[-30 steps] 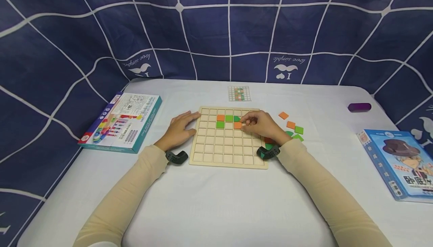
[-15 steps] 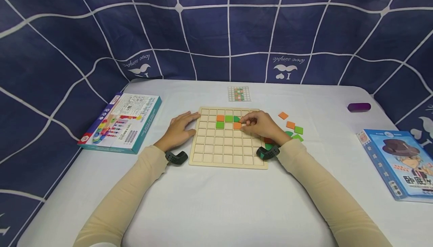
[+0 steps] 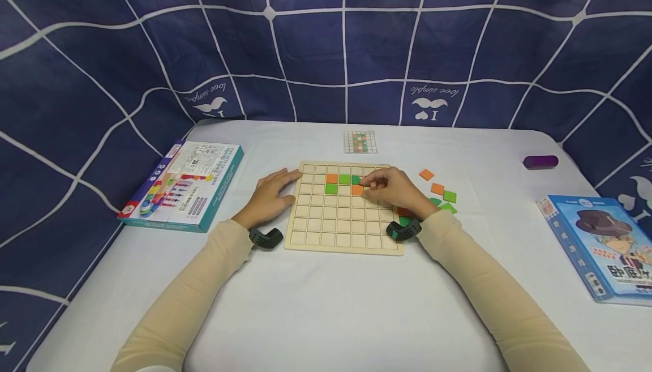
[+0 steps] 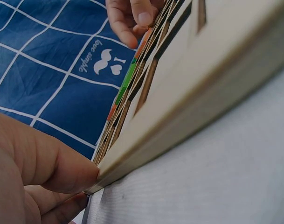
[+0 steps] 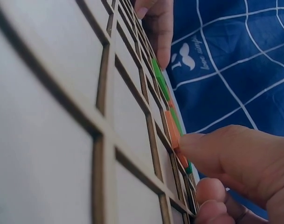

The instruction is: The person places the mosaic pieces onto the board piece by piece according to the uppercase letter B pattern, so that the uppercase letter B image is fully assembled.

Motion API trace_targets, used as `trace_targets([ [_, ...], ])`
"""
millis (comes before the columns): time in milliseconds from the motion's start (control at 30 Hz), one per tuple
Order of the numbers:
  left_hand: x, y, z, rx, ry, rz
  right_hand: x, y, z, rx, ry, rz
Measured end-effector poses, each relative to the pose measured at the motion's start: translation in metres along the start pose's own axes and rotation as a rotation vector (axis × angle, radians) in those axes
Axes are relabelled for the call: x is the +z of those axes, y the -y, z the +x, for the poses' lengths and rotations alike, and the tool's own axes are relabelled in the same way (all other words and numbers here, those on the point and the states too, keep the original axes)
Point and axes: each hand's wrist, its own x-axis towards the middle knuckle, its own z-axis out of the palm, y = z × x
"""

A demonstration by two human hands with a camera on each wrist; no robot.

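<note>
A wooden grid board point(image 3: 336, 219) lies on the table with several orange and green tiles in its upper cells. My left hand point(image 3: 272, 193) rests at the board's left edge, its fingers extended; in the left wrist view the thumb point(image 4: 72, 170) touches the rim. Over the upper right cells, my right hand point(image 3: 392, 188) has its fingers curled, with thumb and fingertips at a small orange piece point(image 5: 183, 158) beside a dark green piece point(image 3: 356, 180). The thumb also meets an orange square tile point(image 3: 357, 189). Fingers partly hide that spot.
Loose tiles point(image 3: 437, 188) lie right of the board, some hidden under the right wrist. A pattern card point(image 3: 360, 141) lies behind it. A toy box point(image 3: 185, 185) stands left, a blue box point(image 3: 601, 247) right, a purple case point(image 3: 541, 162) far right.
</note>
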Motion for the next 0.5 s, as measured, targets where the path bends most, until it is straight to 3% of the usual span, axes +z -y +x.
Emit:
trace_targets([
  [267,-0.001,-0.006,-0.001,-0.020,-0.004,-0.020,-0.004,-0.002,-0.001,0.016,0.001,0.142],
  [500,-0.001,-0.006,-0.001,-0.022,-0.005,-0.010,-0.016,-0.004,-0.003,0.100,0.018,0.338],
])
